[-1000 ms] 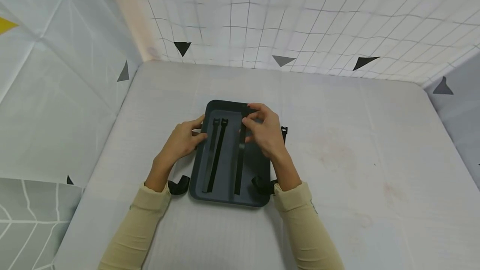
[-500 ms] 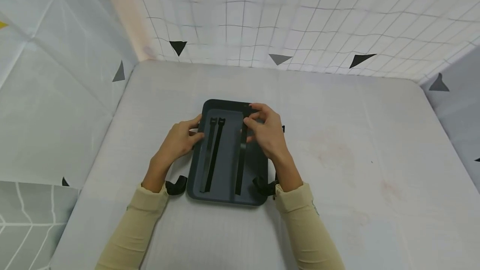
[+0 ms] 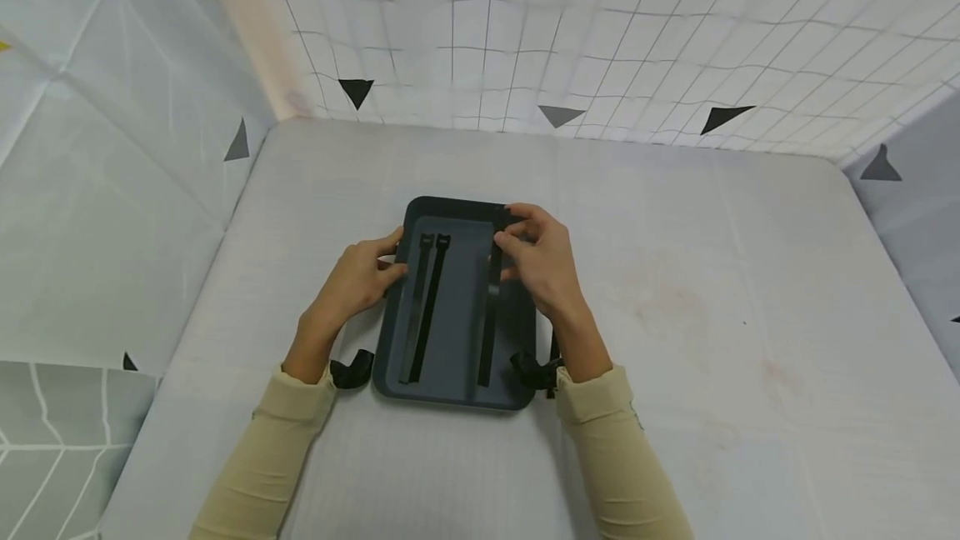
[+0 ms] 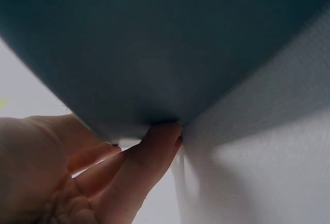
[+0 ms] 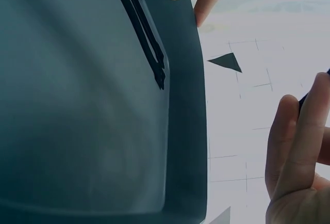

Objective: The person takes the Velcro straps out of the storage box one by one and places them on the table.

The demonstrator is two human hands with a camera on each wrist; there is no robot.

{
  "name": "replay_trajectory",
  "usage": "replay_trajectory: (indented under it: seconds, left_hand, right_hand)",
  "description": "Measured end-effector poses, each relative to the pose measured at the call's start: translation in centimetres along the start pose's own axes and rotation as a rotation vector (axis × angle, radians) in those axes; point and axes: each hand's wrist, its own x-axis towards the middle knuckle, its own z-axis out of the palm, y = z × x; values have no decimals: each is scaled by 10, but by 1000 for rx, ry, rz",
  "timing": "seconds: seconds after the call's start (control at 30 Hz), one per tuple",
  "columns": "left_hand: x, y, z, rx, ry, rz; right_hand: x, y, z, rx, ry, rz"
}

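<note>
Head view on my remote feed has the dark tray [image 3: 456, 394] sitting on the pale table [image 3: 675, 257], right between the person's two hands. Left hand [image 3: 358, 280] is on the tray's left side, gripping the edge: from the right wrist cam I get the thumb over the rim and fingers down the outside, and the left wrist cam has fingertips against the outer wall. Right hand [image 3: 542, 257] is above the tray's far right part, pinching a black strap [image 3: 488, 332] between thumb and fingers. That strap runs from the pinch back toward the near end of the tray, and I honestly can't tell if its lower end touches the floor of it. Left of it, well apart, two more black straps [image 3: 430, 307] lie side by side in the tray, heads at the far end.

Pose-wise, both arms reach forward in rolled tan sleeves [image 3: 618, 448], left wrist just outside the tray, right hand angled inward over it.
</note>
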Motion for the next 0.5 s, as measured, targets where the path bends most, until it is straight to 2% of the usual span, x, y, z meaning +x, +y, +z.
replay_trajectory:
  seconds: [0.5]
  left_hand:
    - [1, -1, 0, -3, 1, -4]
  right_hand:
    - [-2, 3, -7, -19, 27, 20]
